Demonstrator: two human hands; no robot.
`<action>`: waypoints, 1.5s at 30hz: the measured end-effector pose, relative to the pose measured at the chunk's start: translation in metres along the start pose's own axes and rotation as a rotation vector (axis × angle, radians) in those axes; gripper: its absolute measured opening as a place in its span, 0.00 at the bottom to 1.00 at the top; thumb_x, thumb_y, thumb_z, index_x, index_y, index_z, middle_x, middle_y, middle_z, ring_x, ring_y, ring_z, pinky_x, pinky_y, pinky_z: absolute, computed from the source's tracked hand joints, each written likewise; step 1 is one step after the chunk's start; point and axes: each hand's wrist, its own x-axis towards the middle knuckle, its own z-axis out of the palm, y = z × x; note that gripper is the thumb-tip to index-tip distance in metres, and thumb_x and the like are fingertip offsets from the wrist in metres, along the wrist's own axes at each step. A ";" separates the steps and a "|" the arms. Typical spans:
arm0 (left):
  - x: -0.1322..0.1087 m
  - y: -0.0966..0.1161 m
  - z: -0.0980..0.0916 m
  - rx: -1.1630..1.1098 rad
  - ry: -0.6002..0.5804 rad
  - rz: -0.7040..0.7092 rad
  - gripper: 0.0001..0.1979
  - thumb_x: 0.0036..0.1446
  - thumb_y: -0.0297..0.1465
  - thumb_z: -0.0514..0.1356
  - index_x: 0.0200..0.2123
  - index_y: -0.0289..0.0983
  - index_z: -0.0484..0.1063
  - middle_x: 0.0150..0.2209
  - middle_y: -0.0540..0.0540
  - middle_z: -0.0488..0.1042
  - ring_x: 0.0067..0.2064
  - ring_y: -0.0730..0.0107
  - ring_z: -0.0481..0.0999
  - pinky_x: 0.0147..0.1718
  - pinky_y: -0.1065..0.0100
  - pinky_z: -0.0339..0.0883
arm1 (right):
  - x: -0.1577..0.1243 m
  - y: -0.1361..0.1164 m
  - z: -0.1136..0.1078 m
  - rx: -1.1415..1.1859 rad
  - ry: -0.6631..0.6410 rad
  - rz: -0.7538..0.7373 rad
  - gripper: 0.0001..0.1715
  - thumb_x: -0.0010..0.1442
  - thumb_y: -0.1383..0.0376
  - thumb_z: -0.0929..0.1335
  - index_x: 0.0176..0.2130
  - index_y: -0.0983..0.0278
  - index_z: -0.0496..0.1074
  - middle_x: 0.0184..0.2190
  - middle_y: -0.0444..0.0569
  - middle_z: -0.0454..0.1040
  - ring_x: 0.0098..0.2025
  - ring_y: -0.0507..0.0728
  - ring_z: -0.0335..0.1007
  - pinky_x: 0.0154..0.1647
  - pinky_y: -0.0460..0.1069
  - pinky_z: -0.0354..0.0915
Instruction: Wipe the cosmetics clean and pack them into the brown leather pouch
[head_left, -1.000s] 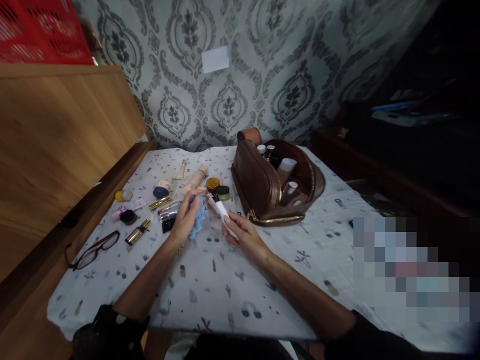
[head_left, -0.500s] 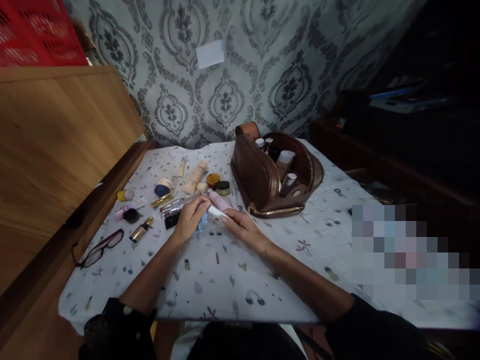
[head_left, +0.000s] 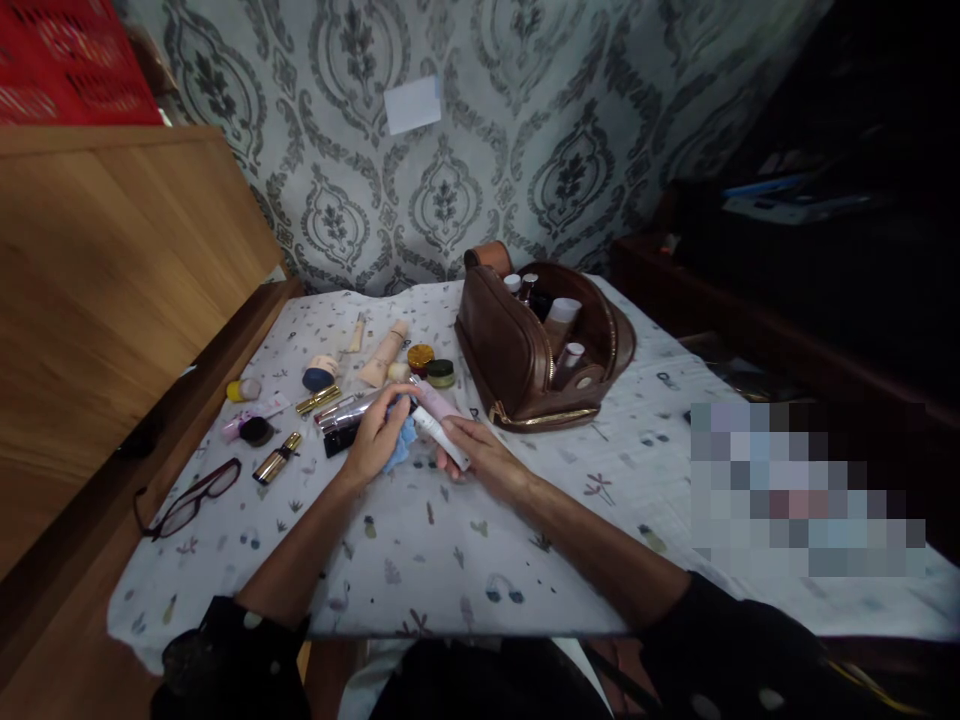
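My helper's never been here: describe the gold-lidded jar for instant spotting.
Find the large brown bag. Just left of it sits a dark-lidded jar; beside that, farther left, is the gold-lidded jar, set apart from its neighbour by its golden top.

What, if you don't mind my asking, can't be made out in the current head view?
In the head view:
- Any print on the white tube in the right hand: too small to read.
- Part of the blue cloth: hidden by the left hand.
- Bases of the bottles: hidden by the bag.
- Rest of the red crate: cut off by the top and left edges.
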 end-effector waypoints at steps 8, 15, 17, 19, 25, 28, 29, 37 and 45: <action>-0.007 -0.002 0.022 -0.479 -0.099 -0.123 0.23 0.52 0.41 0.68 0.49 0.41 0.69 0.34 0.51 0.76 0.20 0.79 0.71 0.19 0.75 0.67 | -0.005 -0.006 0.009 0.107 0.009 0.006 0.29 0.52 0.41 0.71 0.30 0.64 0.66 0.22 0.42 0.68 0.19 0.46 0.54 0.16 0.43 0.42; -0.001 -0.014 0.018 -0.418 0.081 -0.100 0.20 0.50 0.42 0.69 0.41 0.38 0.73 0.30 0.51 0.77 0.27 0.75 0.76 0.27 0.76 0.70 | 0.004 0.006 0.006 -0.007 0.066 -0.076 0.30 0.43 0.48 0.78 0.33 0.63 0.64 0.21 0.38 0.68 0.19 0.47 0.60 0.18 0.43 0.54; 0.000 -0.015 0.017 -0.339 0.087 -0.078 0.19 0.51 0.43 0.68 0.41 0.38 0.73 0.30 0.50 0.77 0.28 0.75 0.76 0.28 0.76 0.70 | 0.005 0.008 0.006 -0.039 0.066 -0.086 0.29 0.44 0.48 0.77 0.31 0.63 0.65 0.22 0.38 0.69 0.20 0.47 0.61 0.19 0.43 0.55; 0.000 -0.012 0.015 -0.260 0.079 -0.072 0.19 0.53 0.46 0.66 0.39 0.37 0.73 0.29 0.50 0.77 0.27 0.74 0.75 0.26 0.75 0.70 | 0.003 0.008 0.006 -0.061 0.055 -0.085 0.28 0.45 0.47 0.77 0.30 0.64 0.66 0.23 0.39 0.70 0.20 0.47 0.62 0.19 0.43 0.56; 0.000 -0.003 0.010 -0.106 0.108 -0.035 0.24 0.56 0.54 0.60 0.32 0.36 0.72 0.27 0.48 0.77 0.27 0.71 0.76 0.23 0.74 0.68 | -0.002 0.001 0.010 -0.080 0.010 -0.083 0.25 0.49 0.47 0.75 0.30 0.64 0.70 0.27 0.44 0.73 0.23 0.50 0.67 0.20 0.45 0.57; -0.003 -0.006 0.012 -0.189 0.047 -0.075 0.26 0.56 0.55 0.58 0.37 0.36 0.72 0.29 0.47 0.77 0.24 0.73 0.74 0.20 0.74 0.67 | -0.002 0.001 0.010 -0.018 0.005 -0.064 0.24 0.50 0.47 0.75 0.31 0.64 0.72 0.28 0.45 0.75 0.26 0.50 0.69 0.25 0.45 0.62; -0.004 -0.007 0.013 -0.225 0.004 -0.091 0.27 0.56 0.55 0.58 0.41 0.36 0.72 0.29 0.47 0.77 0.22 0.74 0.72 0.19 0.74 0.66 | -0.001 0.002 0.010 0.019 -0.001 -0.054 0.24 0.50 0.47 0.75 0.31 0.65 0.72 0.28 0.44 0.75 0.26 0.50 0.70 0.27 0.45 0.63; -0.005 -0.004 0.014 -0.126 -0.046 -0.038 0.21 0.58 0.48 0.60 0.45 0.37 0.71 0.30 0.51 0.74 0.25 0.77 0.69 0.24 0.76 0.65 | 0.002 0.006 0.007 -0.007 0.026 -0.021 0.28 0.47 0.44 0.75 0.32 0.66 0.74 0.28 0.45 0.74 0.30 0.52 0.71 0.37 0.49 0.69; -0.006 0.007 0.009 0.104 -0.372 -0.101 0.19 0.59 0.47 0.59 0.36 0.35 0.73 0.24 0.50 0.72 0.24 0.72 0.70 0.22 0.74 0.61 | 0.004 0.006 -0.006 -0.268 0.234 -0.343 0.26 0.54 0.46 0.72 0.44 0.62 0.74 0.30 0.44 0.72 0.30 0.52 0.66 0.32 0.48 0.64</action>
